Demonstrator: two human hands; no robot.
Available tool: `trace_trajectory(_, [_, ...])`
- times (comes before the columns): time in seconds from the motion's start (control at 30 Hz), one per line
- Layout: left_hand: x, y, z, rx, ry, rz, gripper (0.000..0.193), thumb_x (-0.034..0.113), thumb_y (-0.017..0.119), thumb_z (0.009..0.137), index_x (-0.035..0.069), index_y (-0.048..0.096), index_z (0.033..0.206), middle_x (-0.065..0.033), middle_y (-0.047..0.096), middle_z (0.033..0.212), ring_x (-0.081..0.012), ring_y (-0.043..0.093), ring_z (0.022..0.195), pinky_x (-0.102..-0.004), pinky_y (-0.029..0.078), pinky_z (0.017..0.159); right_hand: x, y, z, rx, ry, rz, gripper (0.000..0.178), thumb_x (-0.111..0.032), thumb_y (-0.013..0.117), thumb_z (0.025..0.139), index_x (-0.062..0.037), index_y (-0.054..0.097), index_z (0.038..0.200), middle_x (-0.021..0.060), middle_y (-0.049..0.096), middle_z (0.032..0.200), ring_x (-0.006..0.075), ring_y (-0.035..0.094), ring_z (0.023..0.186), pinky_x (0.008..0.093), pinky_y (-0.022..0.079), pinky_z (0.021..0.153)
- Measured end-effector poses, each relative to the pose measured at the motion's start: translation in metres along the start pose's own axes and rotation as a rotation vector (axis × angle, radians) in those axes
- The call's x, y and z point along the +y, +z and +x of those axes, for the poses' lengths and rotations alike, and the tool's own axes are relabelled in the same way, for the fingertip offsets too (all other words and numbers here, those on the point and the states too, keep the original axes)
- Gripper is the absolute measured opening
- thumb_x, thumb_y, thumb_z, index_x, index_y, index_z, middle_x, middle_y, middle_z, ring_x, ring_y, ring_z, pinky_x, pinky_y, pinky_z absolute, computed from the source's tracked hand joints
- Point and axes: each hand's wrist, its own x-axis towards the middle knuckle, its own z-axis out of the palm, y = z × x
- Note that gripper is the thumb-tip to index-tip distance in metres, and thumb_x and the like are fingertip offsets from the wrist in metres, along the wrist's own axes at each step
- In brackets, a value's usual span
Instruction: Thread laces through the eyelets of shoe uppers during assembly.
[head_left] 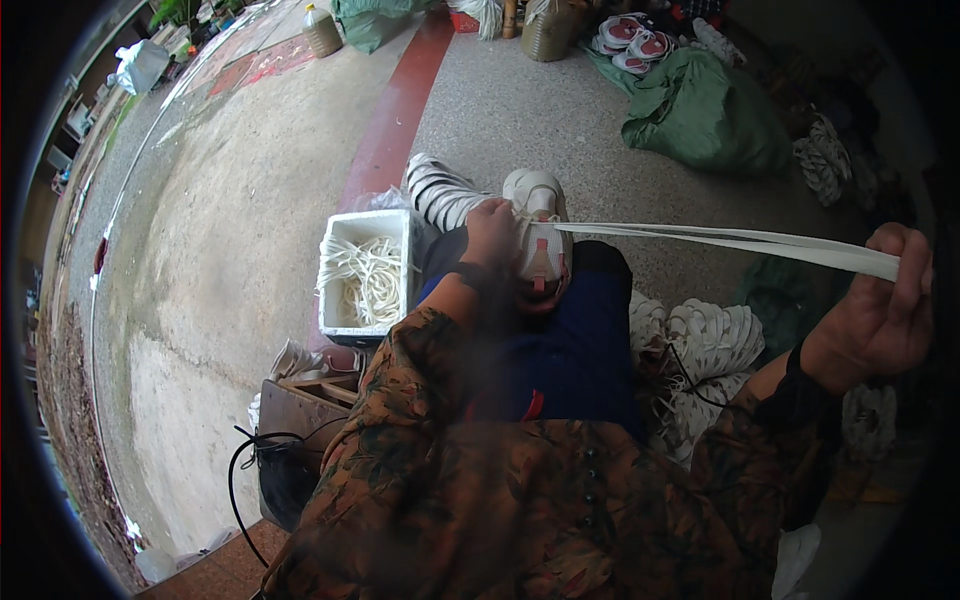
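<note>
A white and beige sneaker with reddish-pink accents (545,258) rests on my blue-clad lap, its toe pointing away from me. My left hand (490,235) is closed on the sneaker's left side by the lacing; its fingertips are partly hidden. From the eyelets a white shoelace (700,233) runs taut to the right in long strands. Far out at the right, my right hand (885,310) grips the strands' end in closed fingers. Left of my lap, a white foam box (366,328) holds a heap of loose white laces (372,285).
A row of nested white shoes (440,190) lies just beyond my left hand. More white shoes (705,350) are piled right of my lap. Green sacks (700,115) and shoes (635,42) stand at the far right. A wooden stand (300,410) with a black cable is at the left.
</note>
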Motion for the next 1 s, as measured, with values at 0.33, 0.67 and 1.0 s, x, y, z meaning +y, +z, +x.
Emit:
trace_trajectory(0.33, [0.037, 0.028, -0.038, -0.551, 0.916, 0.528, 0.035, 0.023, 0.059, 0.079, 0.003, 0.056, 0.108, -0.0179, 0.056, 0.111, -0.0356, 0.053, 0.101, -0.0407, 0.045, 0.083, -0.032, 0.045, 0.04, -0.682, 0.192, 1.949, 0.018, -0.016, 0.05, 0.096, 0.0017, 0.052, 0.098, 0.0112, 0.049, 0.068, 0.0154, 0.042, 0.052, 0.0299, 0.035, 0.047])
trace_trajectory(0.67, [-0.021, 0.001, -0.046, -0.771, 1.116, 0.908, 0.022, 0.025, 0.055, 0.085, 0.006, 0.064, 0.092, -0.0138, 0.064, 0.088, -0.0331, 0.062, 0.08, -0.0403, 0.049, 0.07, -0.005, 0.159, -0.099, -1.427, 0.44, 1.018, 0.014, -0.013, 0.062, 0.084, -0.0004, 0.064, 0.091, 0.0019, 0.062, 0.077, 0.0073, 0.055, 0.072, 0.0225, 0.044, 0.065])
trace_trajectory(1.0, [0.0, 0.011, -0.044, -0.883, 0.952, 0.797, 0.017, 0.022, 0.064, 0.08, 0.004, 0.063, 0.079, -0.0138, 0.06, 0.074, -0.0339, 0.059, 0.071, -0.0425, 0.047, 0.063, 0.118, 0.222, -0.322, -1.09, 0.552, 0.224, 0.008, -0.007, 0.058, 0.07, 0.0005, 0.061, 0.067, 0.0205, 0.06, 0.068, 0.034, 0.062, 0.066, 0.0428, 0.047, 0.059])
